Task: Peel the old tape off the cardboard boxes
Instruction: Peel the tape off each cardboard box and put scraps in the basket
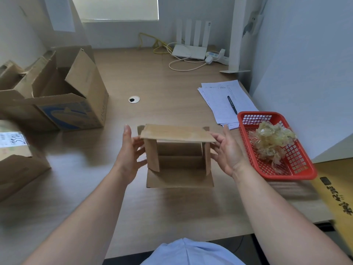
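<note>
A small open cardboard box [179,155] lies on its side at the middle of the desk, its opening facing me and its flaps spread. A strip of tape shows on its top flap [175,133]. My left hand [129,153] is at the box's left side, fingers spread and touching the left flap. My right hand [227,152] is at the right side, fingers loosely spread against the right flap and the top flap's corner. Neither hand is curled round anything.
A red mesh basket [298,169] with a wad of peeled tape [271,142] sits to the right. Papers and a pen [232,104] lie behind it. Larger open boxes [63,96] stand at the left, a labelled box [17,155] nearer. A router and cables [189,52] lie at the back.
</note>
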`<state>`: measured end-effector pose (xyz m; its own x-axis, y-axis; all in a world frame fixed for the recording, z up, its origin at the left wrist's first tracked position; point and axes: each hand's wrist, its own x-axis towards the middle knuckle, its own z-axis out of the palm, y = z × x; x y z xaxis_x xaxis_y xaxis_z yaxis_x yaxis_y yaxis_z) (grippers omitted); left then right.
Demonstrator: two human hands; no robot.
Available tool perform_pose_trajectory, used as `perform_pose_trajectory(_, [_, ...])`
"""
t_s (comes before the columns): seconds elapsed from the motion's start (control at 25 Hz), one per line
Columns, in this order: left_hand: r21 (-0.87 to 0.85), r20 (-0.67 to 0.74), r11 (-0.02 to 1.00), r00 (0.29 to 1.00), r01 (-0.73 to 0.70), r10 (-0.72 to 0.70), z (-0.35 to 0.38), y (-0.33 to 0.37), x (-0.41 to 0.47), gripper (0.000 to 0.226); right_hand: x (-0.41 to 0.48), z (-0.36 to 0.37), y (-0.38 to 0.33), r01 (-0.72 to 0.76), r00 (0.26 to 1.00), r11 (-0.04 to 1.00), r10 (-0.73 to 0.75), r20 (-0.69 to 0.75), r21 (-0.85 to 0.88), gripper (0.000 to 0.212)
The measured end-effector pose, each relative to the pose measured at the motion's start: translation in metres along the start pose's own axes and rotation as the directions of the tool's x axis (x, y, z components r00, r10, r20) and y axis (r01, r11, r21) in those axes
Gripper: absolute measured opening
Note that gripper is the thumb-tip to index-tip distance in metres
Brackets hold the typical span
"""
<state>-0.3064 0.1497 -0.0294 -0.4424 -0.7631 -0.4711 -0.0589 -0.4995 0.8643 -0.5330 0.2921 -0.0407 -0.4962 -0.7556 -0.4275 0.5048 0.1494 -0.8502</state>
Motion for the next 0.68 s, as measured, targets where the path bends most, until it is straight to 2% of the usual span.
perform_pose_trajectory(0.12, [0.062,0.013,0.998,1.000,-0.012,0.011,0.000,-0.006,0.002,0.087,0.002,0.005,0.004,0.059,0.998,0.996,-0.057,-0.038,0.063,0.057])
perform_pose_trajectory(0.24, [0.163,0.021,0.983,0.996,0.087,-0.092,-0.004,-0.028,0.004,0.084,0.003,0.006,0.019,-0.010,0.999,1.000,0.010,-0.037,0.003,0.043])
perform_pose_trajectory(0.36, [0.227,0.026,0.969,0.994,0.097,-0.105,-0.006,-0.032,0.006,0.059,0.004,0.001,0.028,-0.046,0.997,0.998,0.044,-0.063,-0.035,0.029])
perform_pose_trajectory(0.48, [0.326,0.072,0.941,0.990,0.089,-0.119,-0.001,-0.030,0.011,0.047,0.007,0.003,0.033,-0.042,0.998,0.989,0.036,-0.050,-0.141,0.025])
perform_pose_trajectory(0.56, [0.358,0.041,0.930,0.994,0.084,-0.105,0.001,-0.034,0.015,0.039,0.010,0.010,0.036,-0.029,0.999,0.966,0.032,0.006,-0.256,0.028])
perform_pose_trajectory(0.68, [0.260,-0.049,0.961,0.995,0.094,-0.084,-0.007,-0.038,0.019,0.030,0.016,0.019,0.041,0.028,0.998,0.836,0.004,0.058,-0.549,0.038])
